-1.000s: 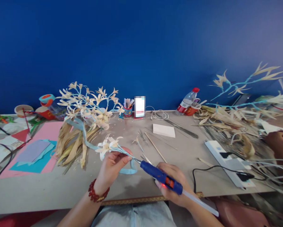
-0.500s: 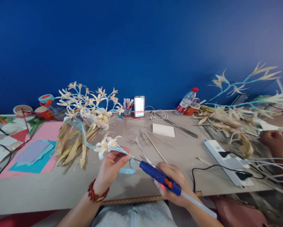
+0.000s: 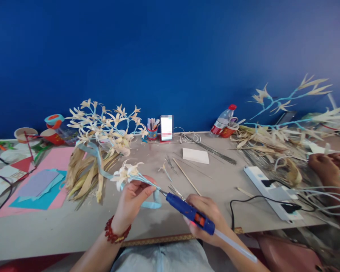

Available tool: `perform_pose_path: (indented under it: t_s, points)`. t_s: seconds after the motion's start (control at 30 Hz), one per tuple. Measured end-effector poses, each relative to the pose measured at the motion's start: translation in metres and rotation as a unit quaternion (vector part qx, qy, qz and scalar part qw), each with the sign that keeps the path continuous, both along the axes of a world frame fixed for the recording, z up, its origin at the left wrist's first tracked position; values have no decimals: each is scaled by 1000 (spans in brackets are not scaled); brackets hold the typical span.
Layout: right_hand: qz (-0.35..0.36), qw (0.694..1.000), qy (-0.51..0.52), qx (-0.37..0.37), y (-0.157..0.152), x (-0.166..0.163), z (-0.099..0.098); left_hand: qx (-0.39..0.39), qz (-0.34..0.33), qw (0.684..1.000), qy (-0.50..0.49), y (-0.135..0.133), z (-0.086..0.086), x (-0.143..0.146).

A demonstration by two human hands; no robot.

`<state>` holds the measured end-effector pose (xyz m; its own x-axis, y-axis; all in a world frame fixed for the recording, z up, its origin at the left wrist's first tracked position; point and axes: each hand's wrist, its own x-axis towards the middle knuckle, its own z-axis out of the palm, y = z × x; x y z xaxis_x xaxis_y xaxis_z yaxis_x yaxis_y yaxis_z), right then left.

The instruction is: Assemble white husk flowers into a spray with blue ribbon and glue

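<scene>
My left hand (image 3: 135, 200) pinches the blue-wrapped stems of a small bunch of cream flowers (image 3: 128, 173), whose petals look like dried husk. A light blue strip of tape (image 3: 103, 166) runs from the pile behind to these flowers, and a loop of it hangs below my fingers. In my right hand (image 3: 205, 215) is a blue hot glue gun (image 3: 187, 209) with a clear glue stick (image 3: 238, 247) sticking out of its back. Its metal nozzle is at the stem ends, by my left fingertips; whether they touch I cannot tell. A red light glows under the gun.
Finished-looking flower branches (image 3: 110, 121) stand behind, above dried husks (image 3: 87, 177). Scissors (image 3: 175, 190), a thin stick (image 3: 187, 176) and white card (image 3: 195, 155) lie mid-table. At right are a power strip (image 3: 269, 194), a bottle (image 3: 223, 121) and another person's hands (image 3: 325, 168).
The view has shifted slightly. My two hands, the flower stems and the glue gun keep nearly the same position relative to each other.
</scene>
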<state>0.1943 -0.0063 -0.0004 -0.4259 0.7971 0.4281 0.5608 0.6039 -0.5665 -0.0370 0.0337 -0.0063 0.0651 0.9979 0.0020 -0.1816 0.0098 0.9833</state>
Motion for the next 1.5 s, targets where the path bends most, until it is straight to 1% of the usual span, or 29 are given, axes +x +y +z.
perform_pose_path:
  t_s: [0.13, 0.27, 0.33, 0.43, 0.5, 0.6, 0.67, 0.7, 0.73, 0.77, 0.8, 0.83, 0.9, 0.97, 1.03, 1.13, 1.23, 1.27, 1.3, 1.37, 1.4, 1.5]
  points:
    - [-1, 999, 4, 41, 1, 1, -4, -4, 3, 1000, 1, 0, 0, 0]
    - [11, 999, 8, 46, 3, 0, -7, -9, 6, 1000, -9, -1, 2, 0]
    - [12, 999, 14, 37, 2, 0, -6, -14, 11, 1000, -18, 0, 2, -1]
    - [6, 999, 32, 2, -2, 4, -4, -12, 22, 999, -30, 2, -1, -4]
    - [-13, 998, 68, -12, -2, 14, -6, -12, 34, 999, -33, 4, -6, -7]
    - [-86, 990, 109, -31, 12, 38, -16, -22, 49, 998, -23, 6, -14, -12]
    - [-162, 985, 60, -20, 33, 56, -27, -29, 50, 998, -16, 6, -18, -15]
    - [-226, 974, 5, -6, 45, 64, -34, -32, 50, 998, -15, 6, -19, -16]
    - [-279, 957, -73, -20, 57, 71, -40, -34, 50, 998, -15, 5, -19, -16]
    - [-313, 936, -154, -35, 70, 78, -47, -36, 52, 998, -14, 5, -19, -17]
    - [-331, 915, -225, -51, 81, 83, -53, -37, 53, 998, -12, 4, -19, -17]
    - [-338, 906, -248, -58, 90, 88, -59, -36, 55, 998, -9, 4, -19, -18]
    - [-329, 902, -271, -62, 102, 96, -69, -33, 58, 998, -3, 3, -17, -19]
    - [-308, 909, -274, -58, 105, 103, -71, -33, 63, 997, -1, 3, -15, -22]
    - [-279, 919, -273, -52, 102, 109, -65, -36, 71, 997, -4, 3, -13, -25]
    - [-243, 933, -262, -39, 91, 106, -45, -38, 69, 997, -9, 4, -12, -28]
    - [-213, 948, -232, -47, 87, 75, -27, -42, 41, 998, -5, 6, -12, -26]
    - [-175, 959, -204, -90, 89, 59, -25, -43, 31, 999, -3, 6, -13, -24]
    - [-144, 963, -199, -112, 93, 42, -25, -44, 22, 999, -1, 6, -13, -23]
    - [-101, 963, -198, -154, 106, 10, -33, -44, 11, 999, -4, 5, -14, -19]
    - [-91, 960, -200, -171, 113, -3, -38, -44, 6, 999, -6, 4, -14, -18]
    - [-73, 954, -199, -213, 132, -28, -54, -48, -13, 999, -6, 1, -13, -17]
